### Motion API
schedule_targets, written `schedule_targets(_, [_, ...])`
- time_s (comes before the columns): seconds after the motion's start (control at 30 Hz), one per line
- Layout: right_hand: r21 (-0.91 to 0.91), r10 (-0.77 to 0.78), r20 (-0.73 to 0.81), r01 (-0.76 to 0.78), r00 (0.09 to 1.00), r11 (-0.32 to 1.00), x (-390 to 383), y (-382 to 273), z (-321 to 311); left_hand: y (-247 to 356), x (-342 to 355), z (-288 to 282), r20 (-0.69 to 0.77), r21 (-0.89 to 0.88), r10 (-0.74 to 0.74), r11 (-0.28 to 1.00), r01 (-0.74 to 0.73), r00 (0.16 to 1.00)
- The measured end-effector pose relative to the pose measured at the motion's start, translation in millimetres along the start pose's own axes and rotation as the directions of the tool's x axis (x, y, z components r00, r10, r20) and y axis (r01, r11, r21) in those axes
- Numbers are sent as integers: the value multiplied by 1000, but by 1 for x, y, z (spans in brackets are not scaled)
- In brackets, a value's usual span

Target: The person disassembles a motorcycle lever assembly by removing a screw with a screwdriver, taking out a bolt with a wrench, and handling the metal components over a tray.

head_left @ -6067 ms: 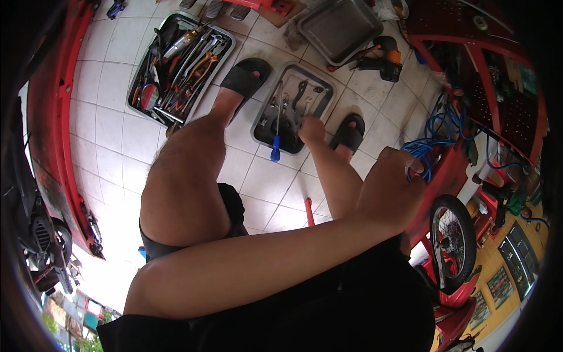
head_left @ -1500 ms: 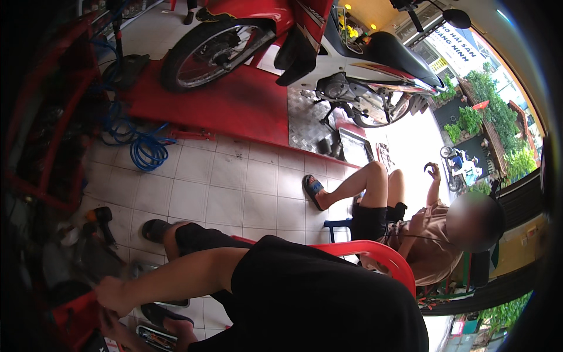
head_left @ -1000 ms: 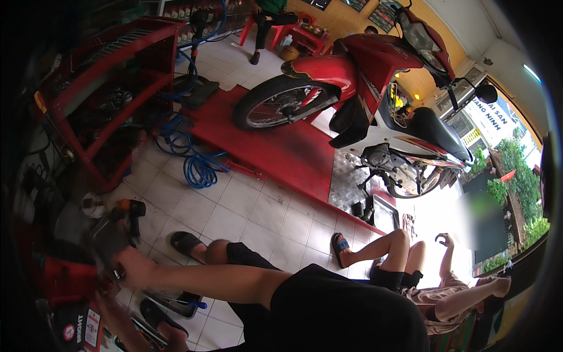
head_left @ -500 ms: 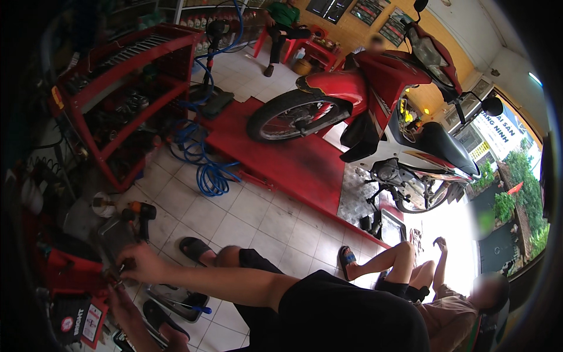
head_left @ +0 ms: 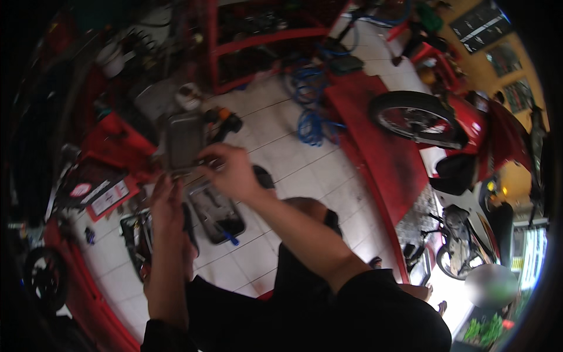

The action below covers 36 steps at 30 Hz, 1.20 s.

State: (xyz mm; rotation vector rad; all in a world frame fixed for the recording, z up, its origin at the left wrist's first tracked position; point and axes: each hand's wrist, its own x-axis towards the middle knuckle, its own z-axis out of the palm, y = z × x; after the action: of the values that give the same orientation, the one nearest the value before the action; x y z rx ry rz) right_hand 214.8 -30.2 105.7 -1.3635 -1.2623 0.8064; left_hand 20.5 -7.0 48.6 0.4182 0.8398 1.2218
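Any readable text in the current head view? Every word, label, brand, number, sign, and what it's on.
I don't transcribe printed wording; places only.
Black-and-red box: pale lettering, blurred.
Its round red-and-white emblem: too small to read.
Its white panel: print too blurred to read.
Wall posters: any print too small to read.

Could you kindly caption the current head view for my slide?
Left hand and right hand close together near a grey tray, a red motorcycle at right.
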Motion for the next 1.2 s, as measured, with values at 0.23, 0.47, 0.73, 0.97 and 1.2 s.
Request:
schedule_targets(0.23, [6,-6,38,6,999,1000,6,-8,34,32,-8,-2,-142,-17,-9,1000,7,990])
schedule_targets(0.47, [-11,-25,79,25,997,1000,-1,2,32,18,-7,-12,-83,-31,-22,999,20,996])
schedule_targets(0.73, [-169,-110,59,119,992,978,-5,4,34,11,-13,-1,-72,-5,-147,989,147,986])
schedule_targets(0.97, [-78,-52,22,54,998,995,-6,-18,33,10,-16,-3,25,-79,-121,989,123,992])
schedule_targets(1.2, [-88,-228,80,235,970,968,-3,-4,28,15,-17,3,-15,-97,-177,980,175,984])
